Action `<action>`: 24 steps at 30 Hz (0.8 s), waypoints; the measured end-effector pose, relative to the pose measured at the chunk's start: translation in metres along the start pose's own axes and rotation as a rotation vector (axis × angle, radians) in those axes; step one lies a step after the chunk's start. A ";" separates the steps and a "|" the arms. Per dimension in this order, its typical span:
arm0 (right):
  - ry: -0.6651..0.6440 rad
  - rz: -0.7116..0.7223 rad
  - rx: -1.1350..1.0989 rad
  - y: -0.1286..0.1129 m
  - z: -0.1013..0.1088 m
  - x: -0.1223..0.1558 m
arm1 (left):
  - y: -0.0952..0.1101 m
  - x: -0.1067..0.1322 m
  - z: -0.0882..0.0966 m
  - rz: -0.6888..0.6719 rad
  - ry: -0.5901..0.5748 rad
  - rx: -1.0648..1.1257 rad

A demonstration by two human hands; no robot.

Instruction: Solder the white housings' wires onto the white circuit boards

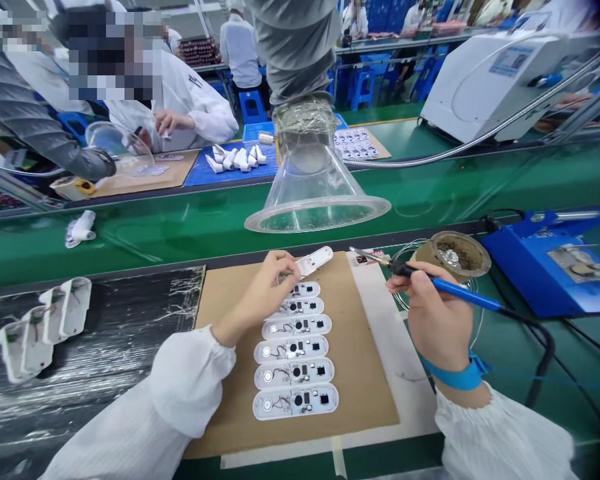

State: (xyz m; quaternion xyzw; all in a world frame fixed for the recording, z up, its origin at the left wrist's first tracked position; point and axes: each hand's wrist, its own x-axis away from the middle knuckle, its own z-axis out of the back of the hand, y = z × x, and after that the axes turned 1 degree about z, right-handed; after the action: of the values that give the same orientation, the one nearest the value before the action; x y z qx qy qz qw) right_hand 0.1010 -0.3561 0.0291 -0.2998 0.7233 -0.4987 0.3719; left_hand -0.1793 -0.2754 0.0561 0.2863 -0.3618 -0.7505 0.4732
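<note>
My left hand (273,283) is closed at the far end of a column of circuit boards in white casings, pinching the near end of a tilted white oblong casing (320,259). Beneath its fingers the column runs toward me, with one cased board (296,401) nearest. Each casing carries a black chip, a round part and thin wires. My right hand (437,313), with a blue wrist strap, grips a soldering iron (443,283) like a pen. The iron's tip points left, apart from the casings. Solder wire (405,250) lies coiled behind the right hand.
A fume hood (313,177) hangs ahead over the cardboard sheet (370,393). White housings (75,307) stand at left on a black mat. At right are a round pot (453,257) and a blue iron stand (550,267). A co-worker (180,100) sits opposite.
</note>
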 end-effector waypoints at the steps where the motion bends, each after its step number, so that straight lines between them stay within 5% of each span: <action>1: -0.015 -0.007 0.012 0.000 0.000 -0.002 | -0.003 -0.003 -0.007 -0.031 0.002 -0.052; 7: -0.083 -0.065 0.143 0.015 -0.003 0.007 | -0.022 -0.003 -0.038 -0.175 -0.022 -0.265; 24: -0.150 -0.100 0.347 0.022 -0.020 0.015 | -0.027 0.003 -0.040 -0.268 0.006 -0.359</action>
State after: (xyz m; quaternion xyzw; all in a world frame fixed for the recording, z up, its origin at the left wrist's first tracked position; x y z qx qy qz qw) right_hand 0.0752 -0.3508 0.0093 -0.3028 0.5810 -0.6101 0.4457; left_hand -0.1628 -0.2811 0.0110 0.2454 -0.1799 -0.8580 0.4138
